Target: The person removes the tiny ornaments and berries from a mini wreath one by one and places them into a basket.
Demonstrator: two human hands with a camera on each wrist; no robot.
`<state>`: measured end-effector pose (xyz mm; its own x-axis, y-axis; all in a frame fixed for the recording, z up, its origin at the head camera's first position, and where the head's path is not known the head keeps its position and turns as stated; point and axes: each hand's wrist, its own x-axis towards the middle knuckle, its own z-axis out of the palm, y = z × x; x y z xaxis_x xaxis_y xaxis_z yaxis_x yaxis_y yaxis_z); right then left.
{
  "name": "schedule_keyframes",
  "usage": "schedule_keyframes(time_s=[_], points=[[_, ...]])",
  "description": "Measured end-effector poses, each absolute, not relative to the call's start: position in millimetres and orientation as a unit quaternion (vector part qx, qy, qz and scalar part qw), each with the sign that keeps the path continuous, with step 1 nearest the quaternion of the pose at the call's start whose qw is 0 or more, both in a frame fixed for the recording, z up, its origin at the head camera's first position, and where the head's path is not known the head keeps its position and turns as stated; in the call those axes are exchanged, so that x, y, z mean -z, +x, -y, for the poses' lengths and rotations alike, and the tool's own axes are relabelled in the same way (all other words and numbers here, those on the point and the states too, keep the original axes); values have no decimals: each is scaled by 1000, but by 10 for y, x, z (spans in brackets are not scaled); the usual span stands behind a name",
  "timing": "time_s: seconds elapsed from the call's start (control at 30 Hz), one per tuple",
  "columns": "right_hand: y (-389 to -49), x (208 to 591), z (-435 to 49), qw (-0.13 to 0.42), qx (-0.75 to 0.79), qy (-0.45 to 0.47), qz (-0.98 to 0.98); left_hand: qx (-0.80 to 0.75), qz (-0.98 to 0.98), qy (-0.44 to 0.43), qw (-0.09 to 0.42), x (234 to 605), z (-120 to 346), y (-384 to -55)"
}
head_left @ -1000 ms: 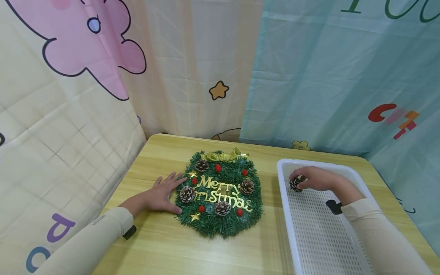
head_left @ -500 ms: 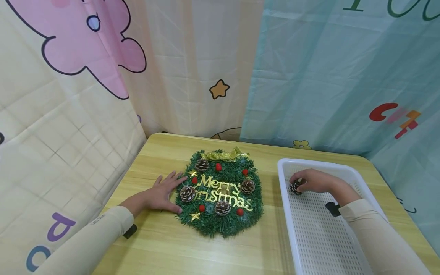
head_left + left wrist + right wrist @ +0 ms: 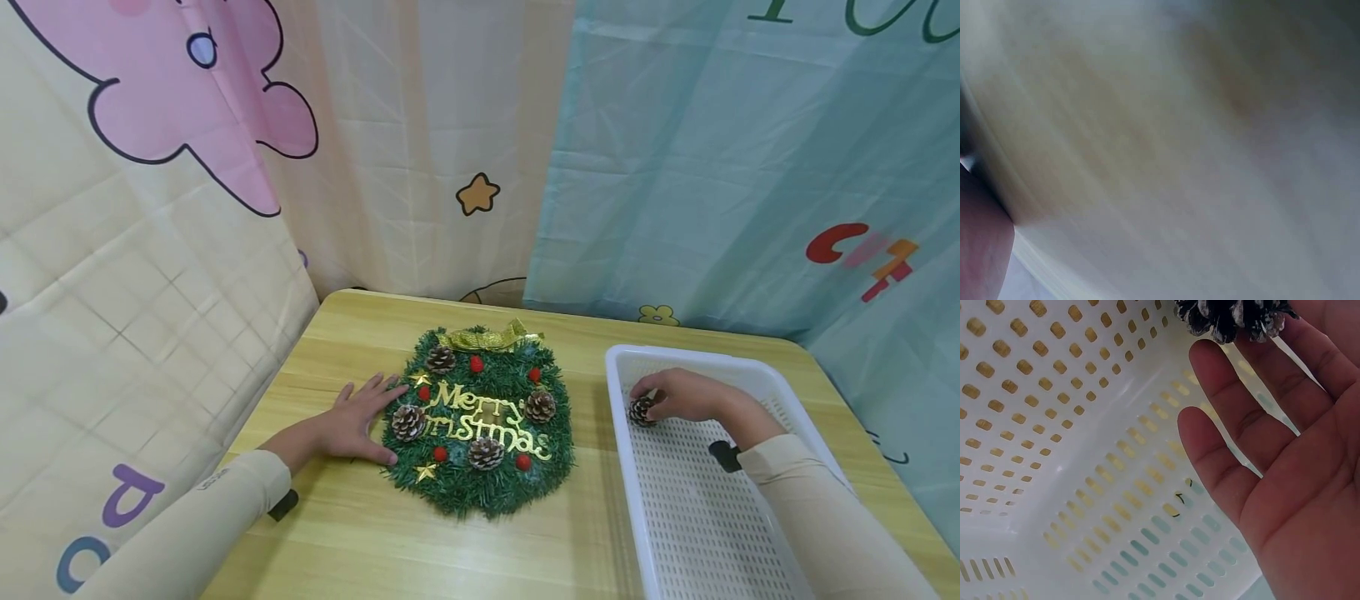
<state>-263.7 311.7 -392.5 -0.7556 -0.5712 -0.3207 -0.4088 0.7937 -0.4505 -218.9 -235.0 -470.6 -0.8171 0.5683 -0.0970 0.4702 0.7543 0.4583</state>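
Observation:
A green Christmas wreath [image 3: 467, 495] with gold "Merry Christmas" lettering, red berries, gold stars and several pine cones lies on the table. My left hand [image 3: 352, 429] rests at its left edge, fingers spread, fingertips touching the greenery. In the head view, my right hand [image 3: 686, 394] reaches into the white basket [image 3: 628, 500] and pinches a loose pine cone [image 3: 641, 412] near the basket's far left corner. Close up in the right wrist view, the frosted pine cone [image 3: 1235, 317] shows at the top edge, and the lower fingers [image 3: 1235, 406] extend loosely beneath it.
The wooden table [image 3: 360, 550] carries both the wreath and the perforated basket, which stands to its right. Printed curtains [image 3: 420, 167] hang behind and beside the table. The left wrist view is blurred, showing mostly tabletop [image 3: 1116, 156].
My right hand has lowered slightly with the pine cone, toward the basket's floor. The left hand and the wreath have stayed in place.

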Motion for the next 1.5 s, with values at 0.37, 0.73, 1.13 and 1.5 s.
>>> schedule_keyframes(time_s=[0.37, 0.73, 1.13, 1.5], points=[[-2636, 3894, -3135, 222, 172, -276, -919, -217, -927, 280, 119, 4705, 2349, -2184], [-2598, 3780, -3123, 210, 162, -285, -921, -214, -928, 282, 119, 4709, 2346, -2180], [-2553, 3623, -3014, 197, 150, -274, -929, -210, -929, 283, 113, 4716, 2350, -2191], [-2406, 3394, -2845, 176, 132, -293, -930, -218, -926, 287, 111, 4646, 2343, -2155]])
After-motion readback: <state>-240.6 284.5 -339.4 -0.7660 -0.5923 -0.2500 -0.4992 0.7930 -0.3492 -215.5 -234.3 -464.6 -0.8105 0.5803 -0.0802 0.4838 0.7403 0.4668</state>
